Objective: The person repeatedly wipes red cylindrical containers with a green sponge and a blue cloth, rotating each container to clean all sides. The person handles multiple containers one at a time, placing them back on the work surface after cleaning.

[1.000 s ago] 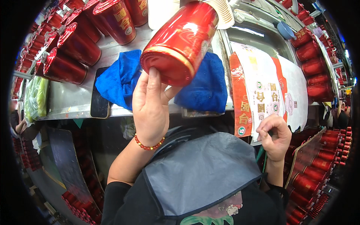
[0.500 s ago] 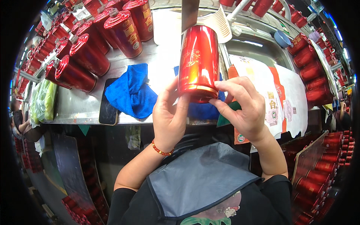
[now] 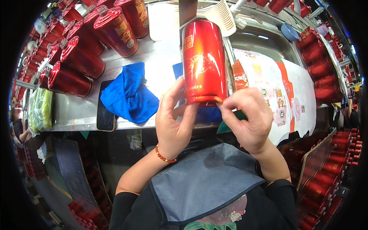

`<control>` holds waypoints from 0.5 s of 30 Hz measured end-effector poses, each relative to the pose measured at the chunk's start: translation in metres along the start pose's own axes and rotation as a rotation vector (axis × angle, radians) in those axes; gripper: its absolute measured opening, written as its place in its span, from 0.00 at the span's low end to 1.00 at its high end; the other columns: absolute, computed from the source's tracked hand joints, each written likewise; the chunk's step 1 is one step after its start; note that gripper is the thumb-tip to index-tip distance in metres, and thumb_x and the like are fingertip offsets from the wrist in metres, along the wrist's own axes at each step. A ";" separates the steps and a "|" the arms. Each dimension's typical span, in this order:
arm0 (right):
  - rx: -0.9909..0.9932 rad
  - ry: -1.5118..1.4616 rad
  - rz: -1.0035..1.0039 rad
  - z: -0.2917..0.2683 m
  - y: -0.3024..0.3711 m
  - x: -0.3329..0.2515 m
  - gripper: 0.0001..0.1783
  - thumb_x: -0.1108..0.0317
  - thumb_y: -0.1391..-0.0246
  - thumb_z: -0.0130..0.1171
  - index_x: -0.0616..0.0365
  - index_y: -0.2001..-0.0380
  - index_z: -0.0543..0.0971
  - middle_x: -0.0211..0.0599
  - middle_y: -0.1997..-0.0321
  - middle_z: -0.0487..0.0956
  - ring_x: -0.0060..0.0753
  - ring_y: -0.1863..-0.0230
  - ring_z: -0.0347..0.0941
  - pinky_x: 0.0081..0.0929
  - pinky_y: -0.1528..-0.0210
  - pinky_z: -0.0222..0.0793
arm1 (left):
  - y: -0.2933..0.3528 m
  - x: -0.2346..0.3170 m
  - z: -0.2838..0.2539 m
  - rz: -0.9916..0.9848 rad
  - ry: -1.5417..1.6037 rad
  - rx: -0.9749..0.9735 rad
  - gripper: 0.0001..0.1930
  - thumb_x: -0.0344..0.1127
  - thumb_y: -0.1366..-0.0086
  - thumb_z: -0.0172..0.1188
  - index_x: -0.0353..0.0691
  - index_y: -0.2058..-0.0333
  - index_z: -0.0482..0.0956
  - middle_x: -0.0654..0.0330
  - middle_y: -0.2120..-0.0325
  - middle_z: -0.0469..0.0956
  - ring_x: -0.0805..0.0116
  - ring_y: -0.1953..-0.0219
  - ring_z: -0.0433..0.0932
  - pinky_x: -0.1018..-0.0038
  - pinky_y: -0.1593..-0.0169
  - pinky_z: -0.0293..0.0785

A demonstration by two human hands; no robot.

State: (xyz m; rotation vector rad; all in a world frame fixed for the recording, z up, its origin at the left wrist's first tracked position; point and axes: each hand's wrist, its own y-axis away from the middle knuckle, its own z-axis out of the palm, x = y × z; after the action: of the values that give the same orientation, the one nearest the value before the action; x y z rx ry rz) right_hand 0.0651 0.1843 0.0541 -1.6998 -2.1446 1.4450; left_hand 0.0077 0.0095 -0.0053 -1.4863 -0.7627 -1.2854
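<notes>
A glossy red bottle (image 3: 204, 63) with gold print lies tilted over the bench, its base toward me. My left hand (image 3: 174, 119) is closed round its lower left side, thumb near the base and the other fingers partly hidden behind. At the lower right rim, the thumb and forefinger of my right hand (image 3: 249, 119) pinch a small gold-coloured strip (image 3: 218, 100); how far it runs is hidden by the fingers. Beneath the bottle lies a blue cloth (image 3: 209, 114), partly covered. Another crumpled blue cloth (image 3: 130, 94) lies left of my left hand.
Several capped red bottles (image 3: 82, 59) stand at the left, by a dark phone (image 3: 105, 111) and plastic bags (image 3: 40, 109). Printed white sheets (image 3: 303, 96) lie right, beside a metal sink (image 3: 260, 42). White slatted trays (image 3: 220, 17) stand behind. Red bottles (image 3: 324, 78) stack far right.
The bottle has turned, bringing more gold print into view. My right hand has drawn its fingers into a tighter pinch at the rim, where the gold band showed across the base before.
</notes>
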 end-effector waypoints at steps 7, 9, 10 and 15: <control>0.013 -0.024 -0.004 -0.011 0.015 0.001 0.14 0.84 0.58 0.72 0.60 0.68 0.79 0.37 0.70 0.80 0.35 0.71 0.78 0.28 0.70 0.74 | 0.000 0.002 0.000 -0.071 0.129 -0.024 0.27 0.25 0.27 0.58 0.29 0.33 0.61 0.49 0.39 0.71 0.65 0.41 0.76 0.70 0.40 0.76; 0.005 -0.032 0.005 -0.016 0.022 -0.003 0.14 0.82 0.59 0.74 0.58 0.69 0.80 0.36 0.69 0.80 0.34 0.72 0.79 0.28 0.72 0.75 | 0.002 0.009 0.000 -0.133 0.142 -0.027 0.25 0.24 0.25 0.54 0.28 0.33 0.60 0.50 0.39 0.72 0.66 0.40 0.75 0.69 0.36 0.71; 0.000 -0.043 0.029 -0.020 0.022 -0.006 0.14 0.82 0.59 0.74 0.59 0.69 0.80 0.36 0.68 0.81 0.34 0.71 0.80 0.28 0.72 0.75 | 0.002 0.008 0.001 -0.133 0.194 -0.033 0.25 0.24 0.25 0.54 0.29 0.33 0.60 0.51 0.39 0.72 0.65 0.40 0.75 0.68 0.36 0.71; -0.049 -0.335 0.200 -0.026 0.034 -0.007 0.12 0.84 0.54 0.70 0.61 0.69 0.78 0.40 0.66 0.84 0.33 0.67 0.82 0.23 0.65 0.75 | 0.003 0.009 0.006 -0.190 0.427 -0.056 0.19 0.33 0.21 0.50 0.33 0.36 0.64 0.52 0.41 0.75 0.61 0.39 0.76 0.59 0.35 0.74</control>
State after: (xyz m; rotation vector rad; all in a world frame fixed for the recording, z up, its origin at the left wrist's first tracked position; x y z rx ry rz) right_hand 0.1074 0.1939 0.0489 -1.8494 -2.2322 1.8645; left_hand 0.0143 0.0127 0.0024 -1.1418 -0.5957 -1.7090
